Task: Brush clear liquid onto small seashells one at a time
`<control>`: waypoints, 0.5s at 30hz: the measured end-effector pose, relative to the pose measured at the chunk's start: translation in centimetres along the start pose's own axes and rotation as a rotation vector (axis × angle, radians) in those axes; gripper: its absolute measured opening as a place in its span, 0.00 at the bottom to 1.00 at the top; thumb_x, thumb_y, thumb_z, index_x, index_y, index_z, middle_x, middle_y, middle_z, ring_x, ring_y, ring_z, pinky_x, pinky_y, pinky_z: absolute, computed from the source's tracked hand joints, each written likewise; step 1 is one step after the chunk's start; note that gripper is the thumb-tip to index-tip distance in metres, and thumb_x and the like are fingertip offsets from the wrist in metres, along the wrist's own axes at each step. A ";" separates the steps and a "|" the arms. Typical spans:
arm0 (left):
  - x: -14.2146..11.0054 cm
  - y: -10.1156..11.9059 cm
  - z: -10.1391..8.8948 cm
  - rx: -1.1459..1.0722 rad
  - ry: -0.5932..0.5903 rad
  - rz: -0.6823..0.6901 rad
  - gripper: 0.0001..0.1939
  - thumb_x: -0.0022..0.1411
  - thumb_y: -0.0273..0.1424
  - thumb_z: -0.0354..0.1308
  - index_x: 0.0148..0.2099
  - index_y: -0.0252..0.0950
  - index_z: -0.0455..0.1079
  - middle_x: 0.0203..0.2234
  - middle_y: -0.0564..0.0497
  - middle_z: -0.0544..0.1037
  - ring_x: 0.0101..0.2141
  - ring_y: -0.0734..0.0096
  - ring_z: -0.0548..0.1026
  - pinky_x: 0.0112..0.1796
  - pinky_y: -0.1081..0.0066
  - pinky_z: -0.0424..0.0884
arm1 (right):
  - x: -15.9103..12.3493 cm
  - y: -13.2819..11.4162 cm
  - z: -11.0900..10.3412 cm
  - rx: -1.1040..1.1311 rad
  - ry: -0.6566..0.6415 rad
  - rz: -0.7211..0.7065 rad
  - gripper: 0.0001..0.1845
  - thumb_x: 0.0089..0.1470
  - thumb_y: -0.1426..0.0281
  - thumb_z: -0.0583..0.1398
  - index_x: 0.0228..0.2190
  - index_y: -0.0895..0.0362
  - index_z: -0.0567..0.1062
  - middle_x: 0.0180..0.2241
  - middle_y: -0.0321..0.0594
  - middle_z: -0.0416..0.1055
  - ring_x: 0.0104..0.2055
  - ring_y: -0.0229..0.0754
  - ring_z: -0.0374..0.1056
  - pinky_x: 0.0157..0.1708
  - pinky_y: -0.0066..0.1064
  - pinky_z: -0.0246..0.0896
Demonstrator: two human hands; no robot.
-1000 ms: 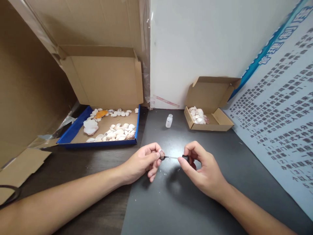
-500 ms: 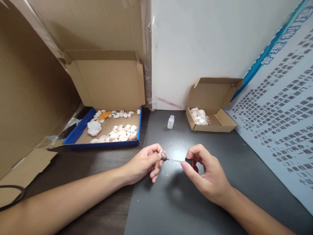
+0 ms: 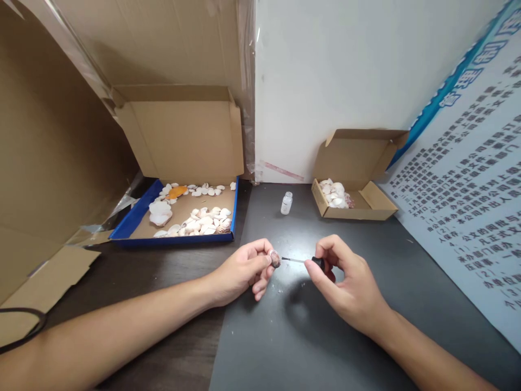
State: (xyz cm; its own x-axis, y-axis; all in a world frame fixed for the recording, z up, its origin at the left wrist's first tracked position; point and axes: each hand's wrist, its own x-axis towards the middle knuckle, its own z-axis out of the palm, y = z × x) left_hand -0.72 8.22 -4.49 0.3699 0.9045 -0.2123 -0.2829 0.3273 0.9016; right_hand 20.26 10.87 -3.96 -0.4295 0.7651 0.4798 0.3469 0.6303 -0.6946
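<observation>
Between the thumb and fingers of my left hand (image 3: pixel 248 271) is a small brownish seashell (image 3: pixel 275 259) with a pale edge. My right hand (image 3: pixel 345 277) pinches the black cap of a thin brush (image 3: pixel 295 260), a clear stem with a dark tip. The brush points left, its tip a short way from the shell and apart from it. Beyond both hands, a small clear glass bottle (image 3: pixel 286 203) stands upright without a cap, a whitish label on its side.
At the left, an open blue-sided box (image 3: pixel 171 240) holds white shells, a large pale shell and an orange one. A smaller open cardboard box (image 3: pixel 354 213) with white shells stands back right. Tiny pale specks lie on the dark mat (image 3: pixel 260 347). A printed sheet (image 3: pixel 480 217) lines the right.
The brush tip has moved off the shell to the right, leaving a gap. My left hand has turned the shell slightly. The whole view has shifted a little.
</observation>
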 end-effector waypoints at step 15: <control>0.0 0.1 0.2 -0.030 0.062 0.010 0.11 0.59 0.34 0.59 0.35 0.35 0.61 0.18 0.60 0.67 0.11 0.86 0.58 0.15 0.79 0.63 | 0.0 -0.4 -0.1 0.023 -0.107 0.028 0.10 0.57 0.70 0.58 0.30 0.52 0.59 0.19 0.26 0.57 0.19 0.35 0.56 0.19 0.26 0.54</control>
State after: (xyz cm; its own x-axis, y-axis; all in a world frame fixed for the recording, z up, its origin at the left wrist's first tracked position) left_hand -0.59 8.24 -4.35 0.3112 0.9229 -0.2268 -0.3132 0.3249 0.8924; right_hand 20.21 10.65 -3.65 -0.5065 0.7632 0.4012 0.3415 0.6049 -0.7194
